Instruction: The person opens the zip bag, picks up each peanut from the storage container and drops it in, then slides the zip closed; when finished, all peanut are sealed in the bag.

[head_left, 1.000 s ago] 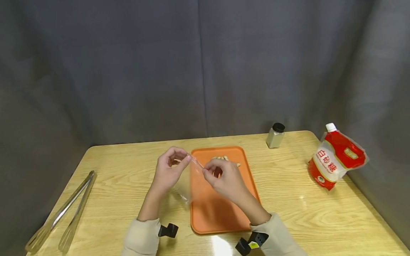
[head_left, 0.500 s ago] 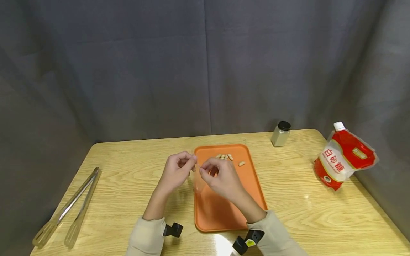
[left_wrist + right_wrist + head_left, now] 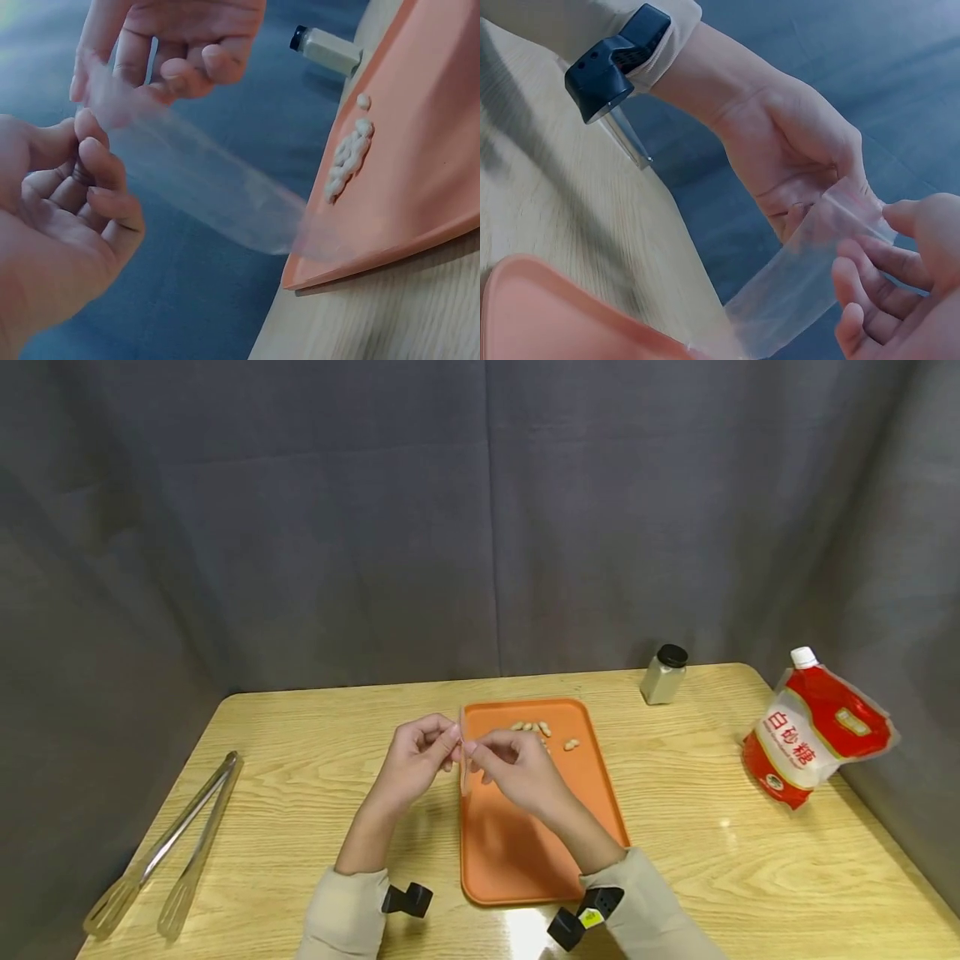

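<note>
Clear plastic, the bag (image 3: 217,187) looked light, limp and probably slippery, best held by its top edge, where left hand (image 3: 415,758) and right hand (image 3: 521,770) pinched it.

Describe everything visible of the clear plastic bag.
The clear plastic bag is thin, see-through and faintly wrinkled, with a faint reddish line near its upper edge. It looks flat, with nothing visible inside. The left hand and right hand pinch its upper end, and the rest hangs down by the orange tray. Whether it touches the tray, or its mouth is open, I cannot tell.
</note>
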Action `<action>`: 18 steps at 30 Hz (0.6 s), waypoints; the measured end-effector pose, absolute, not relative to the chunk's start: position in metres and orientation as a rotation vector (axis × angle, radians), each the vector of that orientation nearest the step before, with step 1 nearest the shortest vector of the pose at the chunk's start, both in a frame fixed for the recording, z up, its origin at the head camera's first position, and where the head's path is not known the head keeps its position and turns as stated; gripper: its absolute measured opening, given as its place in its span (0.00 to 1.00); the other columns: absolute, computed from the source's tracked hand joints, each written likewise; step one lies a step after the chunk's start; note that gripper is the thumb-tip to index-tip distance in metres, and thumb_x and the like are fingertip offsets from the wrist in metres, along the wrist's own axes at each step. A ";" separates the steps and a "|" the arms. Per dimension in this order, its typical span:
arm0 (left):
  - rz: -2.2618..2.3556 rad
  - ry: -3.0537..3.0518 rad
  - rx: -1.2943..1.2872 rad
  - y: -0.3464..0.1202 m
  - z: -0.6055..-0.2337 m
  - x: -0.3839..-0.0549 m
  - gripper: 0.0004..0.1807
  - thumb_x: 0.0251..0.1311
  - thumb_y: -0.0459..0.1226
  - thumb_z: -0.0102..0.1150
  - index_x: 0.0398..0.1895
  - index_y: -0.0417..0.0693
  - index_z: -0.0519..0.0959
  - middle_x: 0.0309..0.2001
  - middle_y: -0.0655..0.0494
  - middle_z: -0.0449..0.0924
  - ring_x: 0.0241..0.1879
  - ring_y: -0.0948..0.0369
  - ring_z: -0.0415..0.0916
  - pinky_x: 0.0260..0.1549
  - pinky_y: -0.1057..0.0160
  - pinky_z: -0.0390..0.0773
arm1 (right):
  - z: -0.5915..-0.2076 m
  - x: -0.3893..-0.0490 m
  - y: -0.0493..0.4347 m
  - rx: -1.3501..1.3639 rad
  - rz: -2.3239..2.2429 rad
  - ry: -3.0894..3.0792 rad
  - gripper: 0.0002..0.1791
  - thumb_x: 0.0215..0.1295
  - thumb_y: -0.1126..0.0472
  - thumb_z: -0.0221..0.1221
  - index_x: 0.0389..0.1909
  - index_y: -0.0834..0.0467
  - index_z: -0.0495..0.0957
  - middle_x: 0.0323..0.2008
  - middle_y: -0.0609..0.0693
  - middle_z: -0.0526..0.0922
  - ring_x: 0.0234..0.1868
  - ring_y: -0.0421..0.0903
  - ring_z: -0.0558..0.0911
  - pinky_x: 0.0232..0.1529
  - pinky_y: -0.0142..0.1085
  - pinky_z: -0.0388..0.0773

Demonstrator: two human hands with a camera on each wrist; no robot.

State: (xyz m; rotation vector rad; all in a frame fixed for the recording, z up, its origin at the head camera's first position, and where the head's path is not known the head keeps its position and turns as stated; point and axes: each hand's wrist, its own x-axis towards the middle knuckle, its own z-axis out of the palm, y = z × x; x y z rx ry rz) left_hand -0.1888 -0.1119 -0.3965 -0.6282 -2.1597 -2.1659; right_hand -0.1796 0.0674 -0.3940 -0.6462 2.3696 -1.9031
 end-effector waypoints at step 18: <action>-2.180 -2.195 -0.658 -0.115 -0.400 -0.191 0.13 0.74 0.30 0.49 0.33 0.28 0.76 0.25 0.45 0.75 0.23 0.63 0.70 0.24 0.69 0.72 | -0.395 -0.183 0.066 -0.645 -1.931 2.279 0.10 0.72 0.65 0.57 0.37 0.67 0.84 0.28 0.53 0.82 0.29 0.49 0.80 0.32 0.37 0.80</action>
